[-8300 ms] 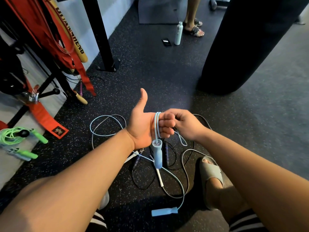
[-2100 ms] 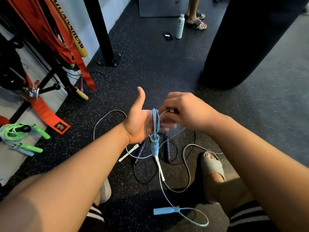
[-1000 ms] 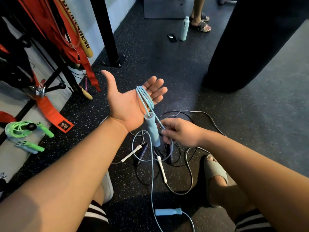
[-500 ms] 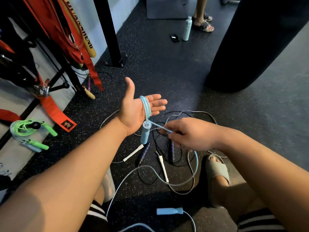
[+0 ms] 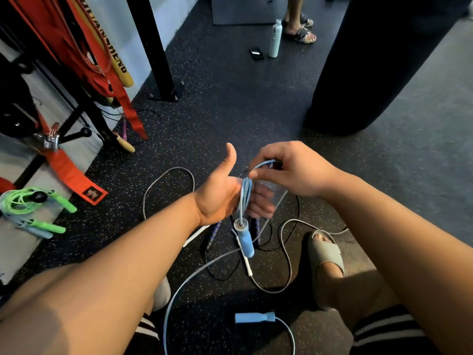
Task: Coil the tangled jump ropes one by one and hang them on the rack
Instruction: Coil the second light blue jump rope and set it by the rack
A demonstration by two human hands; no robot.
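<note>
While the left hand (image 5: pixel 222 193) is spread flat, thumb up, rope (image 5: pixel 244 193) looped round its palm, the right hand (image 5: pixel 291 170) pinches a strand just above; one handle (image 5: pixel 246 238) hangs beneath, another lies on the floor (image 5: pixel 230 111) below.

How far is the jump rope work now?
Done: the green rope sits coiled at the rack. In hand: the blue rope, looped round the left hand, the right hand pinching its cord; one blue handle lies on the floor. Left: the tangled ropes below.
</note>
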